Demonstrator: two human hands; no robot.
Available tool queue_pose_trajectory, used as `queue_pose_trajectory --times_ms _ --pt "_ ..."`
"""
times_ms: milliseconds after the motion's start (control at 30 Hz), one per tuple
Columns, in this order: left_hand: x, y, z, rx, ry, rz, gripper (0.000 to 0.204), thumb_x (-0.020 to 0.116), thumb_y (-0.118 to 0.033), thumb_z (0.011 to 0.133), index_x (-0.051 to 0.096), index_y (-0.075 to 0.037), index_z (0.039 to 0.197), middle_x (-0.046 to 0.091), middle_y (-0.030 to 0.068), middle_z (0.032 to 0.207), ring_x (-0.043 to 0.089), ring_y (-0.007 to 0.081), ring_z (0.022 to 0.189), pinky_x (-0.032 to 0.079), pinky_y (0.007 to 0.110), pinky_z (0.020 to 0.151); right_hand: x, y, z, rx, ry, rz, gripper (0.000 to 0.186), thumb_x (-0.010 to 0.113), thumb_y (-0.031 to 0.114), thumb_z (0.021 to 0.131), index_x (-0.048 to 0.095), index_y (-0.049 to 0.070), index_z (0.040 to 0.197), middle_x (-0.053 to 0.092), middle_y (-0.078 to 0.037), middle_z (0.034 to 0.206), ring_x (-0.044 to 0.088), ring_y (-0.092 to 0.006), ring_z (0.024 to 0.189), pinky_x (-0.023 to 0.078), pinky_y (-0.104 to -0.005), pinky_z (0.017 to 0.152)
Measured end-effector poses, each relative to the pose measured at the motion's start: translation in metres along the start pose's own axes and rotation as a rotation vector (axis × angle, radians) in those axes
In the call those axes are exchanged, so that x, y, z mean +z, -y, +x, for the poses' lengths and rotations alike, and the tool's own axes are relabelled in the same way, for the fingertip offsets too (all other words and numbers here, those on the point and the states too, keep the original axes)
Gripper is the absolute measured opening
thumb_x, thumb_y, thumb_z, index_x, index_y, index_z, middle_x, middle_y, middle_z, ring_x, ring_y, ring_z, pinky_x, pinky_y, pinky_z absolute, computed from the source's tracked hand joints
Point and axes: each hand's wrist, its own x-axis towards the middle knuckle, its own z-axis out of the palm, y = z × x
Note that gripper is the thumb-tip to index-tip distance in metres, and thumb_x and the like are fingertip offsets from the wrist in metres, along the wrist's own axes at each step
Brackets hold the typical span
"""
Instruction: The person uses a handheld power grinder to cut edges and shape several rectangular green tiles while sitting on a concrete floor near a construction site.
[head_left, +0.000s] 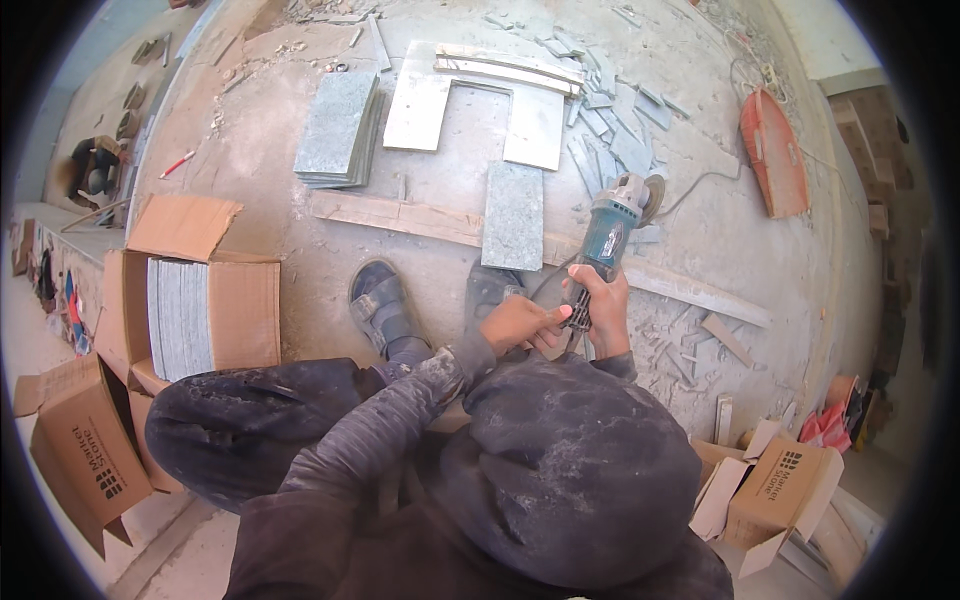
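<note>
My right hand (604,308) is wrapped round the rear body of a teal angle grinder (606,240), held tilted with its grey head and disc (653,199) pointing away from me. My left hand (522,324) is closed at the grinder's tail end, its fingertips pressed against the dark vented part; the exact grip of the lower fingers is partly hidden. Just left of the grinder, a grey-green stone tile (514,218) rests across a wooden plank (400,214), its near end by my right shoe (490,290).
A stack of stone tiles (336,128) stands beyond the plank, beside a pale U-shaped board (418,108). Offcuts (625,140) litter the far right, near a red basin (772,152). Cardboard boxes (245,310) with tiles stand left; an open box (780,490) lies right. A cord (700,183) crosses the floor.
</note>
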Motion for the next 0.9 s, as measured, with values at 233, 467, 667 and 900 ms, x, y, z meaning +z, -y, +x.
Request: queue_pose_trajectory --times_ms 233,467,667,900 --pt "-0.085 0.049 0.030 0.314 -0.798 0.301 0.046 0.072 -0.045 0.090 0.067 0.001 0.083 0.063 0.0040 0.068 0.057 0.0097 0.059 0.045 0.026 0.051 0.017 0.007 -0.020 0.063 0.124 -0.040 0.033 0.074 0.011 0.076 0.056 0.000 0.102 0.063 -0.006 0.082 0.064 -0.0148 0.068 0.051 -0.0287 0.061" --pt "-0.098 0.054 0.042 0.269 -0.460 -0.032 0.034 0.068 -0.035 0.093 0.070 -0.002 0.090 0.061 0.0018 0.071 0.051 0.0090 0.057 0.040 0.026 0.050 0.053 -0.011 -0.033 0.076 0.202 -0.056 0.034 0.074 0.014 0.077 0.057 -0.001 0.101 0.064 -0.007 0.082 0.063 -0.0135 0.067 0.051 -0.0282 0.059" --pt "-0.113 0.062 0.038 0.259 -0.395 -0.178 0.021 0.063 -0.020 0.095 0.070 -0.001 0.099 0.064 0.0024 0.076 0.053 0.0082 0.060 0.041 0.024 0.052 0.085 -0.015 -0.049 0.142 0.185 -0.107 0.056 0.078 0.021 0.070 0.056 -0.010 0.111 0.067 -0.016 0.098 0.067 -0.0202 0.085 0.053 -0.0324 0.076" --pt "-0.123 0.074 0.041 0.368 -0.233 -0.337 0.022 0.052 -0.004 0.093 0.064 0.004 0.109 0.069 0.0117 0.097 0.067 0.0204 0.083 0.055 0.034 0.073 0.097 -0.046 -0.044 0.109 0.203 -0.191 0.065 0.079 0.030 0.068 0.056 -0.014 0.110 0.067 -0.024 0.102 0.068 -0.0274 0.092 0.053 -0.0348 0.080"
